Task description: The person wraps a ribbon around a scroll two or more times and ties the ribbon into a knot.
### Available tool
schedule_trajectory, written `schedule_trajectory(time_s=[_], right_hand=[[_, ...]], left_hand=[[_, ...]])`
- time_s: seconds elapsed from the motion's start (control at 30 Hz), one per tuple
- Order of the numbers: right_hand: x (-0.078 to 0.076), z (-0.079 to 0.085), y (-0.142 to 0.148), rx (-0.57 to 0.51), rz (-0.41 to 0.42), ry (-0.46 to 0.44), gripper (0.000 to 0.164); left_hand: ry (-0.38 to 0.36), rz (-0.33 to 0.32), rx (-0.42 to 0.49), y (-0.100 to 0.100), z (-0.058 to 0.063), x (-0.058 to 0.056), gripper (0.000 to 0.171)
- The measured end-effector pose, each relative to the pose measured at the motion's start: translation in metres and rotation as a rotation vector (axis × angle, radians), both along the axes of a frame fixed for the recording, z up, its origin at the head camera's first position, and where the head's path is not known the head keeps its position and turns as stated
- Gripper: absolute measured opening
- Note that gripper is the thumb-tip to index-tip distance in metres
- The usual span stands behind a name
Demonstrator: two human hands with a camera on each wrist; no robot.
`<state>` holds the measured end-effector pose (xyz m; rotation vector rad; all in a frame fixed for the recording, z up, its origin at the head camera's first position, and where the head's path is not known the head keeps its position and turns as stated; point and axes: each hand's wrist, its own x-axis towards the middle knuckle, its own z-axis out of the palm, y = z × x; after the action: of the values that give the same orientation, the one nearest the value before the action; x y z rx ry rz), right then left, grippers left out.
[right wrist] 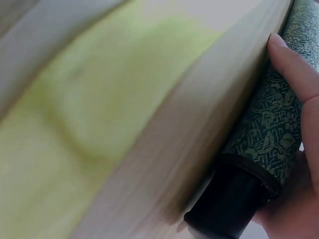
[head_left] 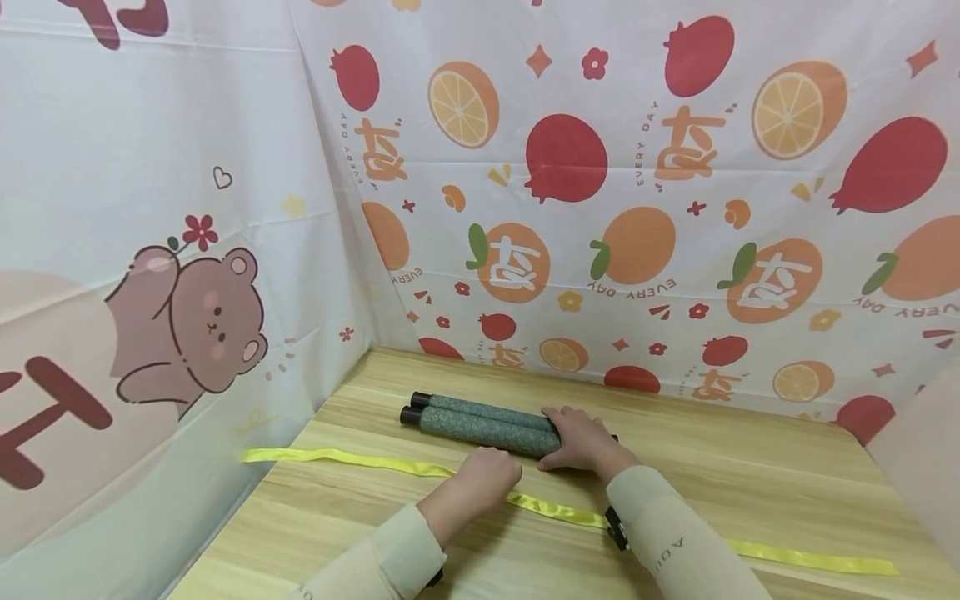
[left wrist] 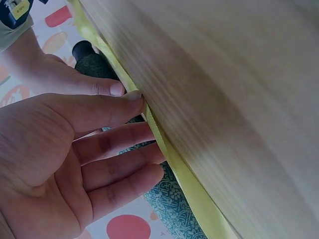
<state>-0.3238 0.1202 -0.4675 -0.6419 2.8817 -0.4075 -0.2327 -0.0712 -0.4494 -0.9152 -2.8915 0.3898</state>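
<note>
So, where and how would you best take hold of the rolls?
Probably across the bare middle of the rolls, from above: they lie side by side, so one hand can span both, and the right hand grips near one end.

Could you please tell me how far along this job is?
Done: two green rolls lie side by side, with the yellow ribbon stretched out in front. In hand: the right hand grips the rolls while the left hand seems to pinch the ribbon. Remaining: probably wrapping and tying, as no ribbon goes round the rolls yet.
</note>
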Motion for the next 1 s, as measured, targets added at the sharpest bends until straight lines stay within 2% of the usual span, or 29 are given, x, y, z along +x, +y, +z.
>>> schedule_trajectory(time_s=[0.27, 0.47, 0.73, 0.83, 0.9, 1.0], right_hand=[[0.005, 0.007, -0.011, 0.061, -0.058, -0.055, 0.091], [0.006, 0.006, -0.016, 0.093, -0.072, -0.047, 0.088], [0.006, 0.005, -0.011, 0.053, -0.054, -0.066, 0.086], [0.005, 0.003, -0.01, 0.064, -0.041, -0.014, 0.085], [0.006, 0.003, -0.01, 0.055, -0.036, 0.031, 0.085], [0.01, 0.004, -0.008, -0.01, -0.062, 0.075, 0.085]], left_hand=[[-0.002, 0.003, 0.015, 0.0, -0.002, -0.001, 0.027], [0.013, 0.003, 0.028, -0.001, -0.004, -0.001, 0.03], [-0.006, -0.012, 0.081, -0.003, -0.002, -0.001, 0.035], [-0.067, -0.023, 0.143, -0.007, 0.0, -0.003, 0.04], [-0.165, -0.005, 0.229, -0.013, 0.002, -0.004, 0.044], [-0.341, 0.059, 0.395, -0.022, 0.008, -0.006, 0.048]])
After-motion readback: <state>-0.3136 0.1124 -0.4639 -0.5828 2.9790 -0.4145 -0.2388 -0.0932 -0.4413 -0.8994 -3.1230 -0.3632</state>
